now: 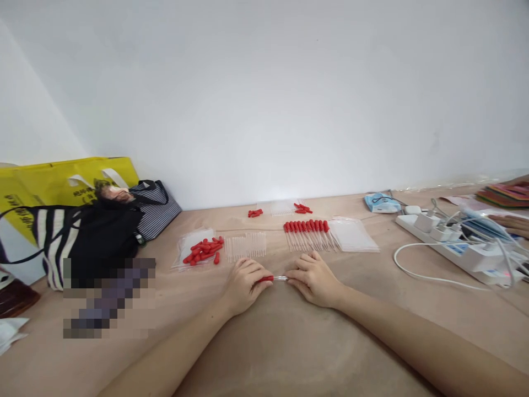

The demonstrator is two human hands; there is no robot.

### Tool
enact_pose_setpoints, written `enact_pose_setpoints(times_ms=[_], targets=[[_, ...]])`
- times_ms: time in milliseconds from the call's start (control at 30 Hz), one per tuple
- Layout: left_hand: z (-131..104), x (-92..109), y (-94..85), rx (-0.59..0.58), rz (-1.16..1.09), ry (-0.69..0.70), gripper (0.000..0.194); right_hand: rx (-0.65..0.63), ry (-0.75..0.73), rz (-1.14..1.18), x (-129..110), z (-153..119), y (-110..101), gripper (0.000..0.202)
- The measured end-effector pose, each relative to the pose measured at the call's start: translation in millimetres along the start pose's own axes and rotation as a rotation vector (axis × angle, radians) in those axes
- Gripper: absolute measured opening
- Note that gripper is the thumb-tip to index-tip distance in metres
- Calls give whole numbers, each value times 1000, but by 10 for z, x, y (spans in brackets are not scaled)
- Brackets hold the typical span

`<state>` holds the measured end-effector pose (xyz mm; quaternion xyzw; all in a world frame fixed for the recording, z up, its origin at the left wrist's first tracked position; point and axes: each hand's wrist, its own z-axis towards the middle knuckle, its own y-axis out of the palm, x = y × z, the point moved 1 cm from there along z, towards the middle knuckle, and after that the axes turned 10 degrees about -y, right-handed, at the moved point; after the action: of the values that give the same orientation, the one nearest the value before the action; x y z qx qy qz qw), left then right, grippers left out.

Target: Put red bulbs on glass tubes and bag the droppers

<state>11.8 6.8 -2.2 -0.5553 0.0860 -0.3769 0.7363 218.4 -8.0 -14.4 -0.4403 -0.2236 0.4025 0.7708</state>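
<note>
My left hand (247,284) pinches a red rubber dropper bulb (266,278). My right hand (312,278) has its fingers closed on a clear glass dropper tube (281,278), whose other end meets the bulb's mouth. Whether the tube sits inside the bulb I cannot tell. Beyond my left hand are a row of loose glass tubes (246,245) and a heap of red bulbs (202,252) on clear plastic bags (177,259). Past my right hand lies a row of droppers (308,234) with red bulbs on their tubes, beside a stack of clear bags (355,234).
Farther back lie small groups of red bulbs (303,209) and tubes (281,207). A white power strip (446,242) with cables and a blue mask (381,203) are at right, near another person's hand (510,223). Bags, including a black one (95,237), stand at left.
</note>
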Motion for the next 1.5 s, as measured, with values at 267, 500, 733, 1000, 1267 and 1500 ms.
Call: enact_pose_setpoints(times_ms=[267,500,733,1000,1267,1500], targets=[[-35,-82,-1,-17,-129,-279,44,109,419,-84,249,-79,12,20],[14,-79,7,-59,-164,-146,16,120,837,-46,556,65,-33,22],[-2,-97,17,-66,-160,-142,18,79,1069,-91,782,194,9,24],[14,-87,14,-82,-151,-155,18,90,1033,-110,840,112,61,28],[15,-83,11,-96,-145,-168,19,115,974,-109,764,48,35,28],[26,-95,-18,-17,14,-199,15,63,644,-86,295,234,119,23]])
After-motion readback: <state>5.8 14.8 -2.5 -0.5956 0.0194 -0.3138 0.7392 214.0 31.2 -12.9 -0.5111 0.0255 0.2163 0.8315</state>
